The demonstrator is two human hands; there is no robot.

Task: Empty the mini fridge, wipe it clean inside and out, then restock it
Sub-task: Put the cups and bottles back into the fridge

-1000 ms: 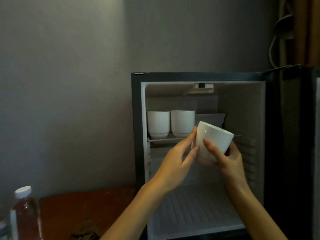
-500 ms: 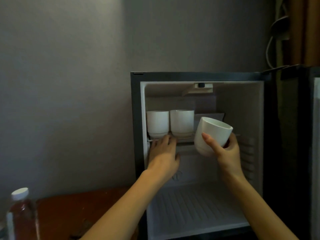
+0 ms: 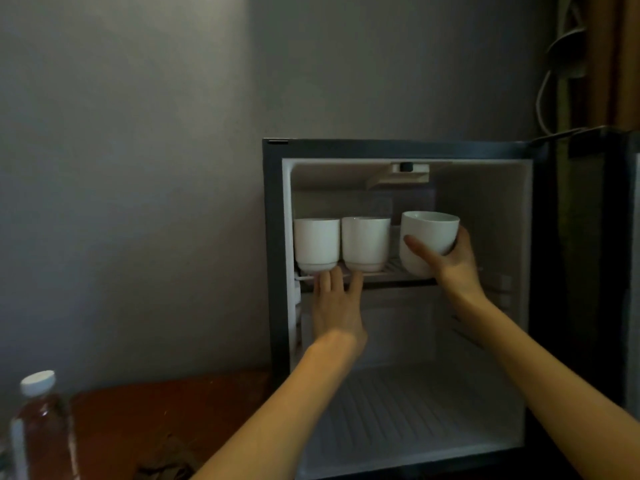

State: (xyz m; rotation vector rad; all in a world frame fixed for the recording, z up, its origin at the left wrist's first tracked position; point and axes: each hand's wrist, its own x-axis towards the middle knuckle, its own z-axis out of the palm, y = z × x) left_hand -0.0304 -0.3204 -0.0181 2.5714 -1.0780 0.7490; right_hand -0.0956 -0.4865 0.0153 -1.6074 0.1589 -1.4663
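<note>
The mini fridge stands open, its white inside lit dimly. Two white cups sit side by side on the left of the wire shelf. My right hand grips a third white cup just over the right part of the shelf, held nearly upright. My left hand reaches in below the two cups, its straight fingers touching the shelf's front edge.
The fridge door hangs open at the far right. A clear bottle with a white cap stands at the lower left beside a reddish wooden tabletop with a dark cloth on it. The fridge floor is bare.
My left hand let go of the cup and moved left to the shelf edge. My right hand carried the cup up and into the fridge, turning it upright.
</note>
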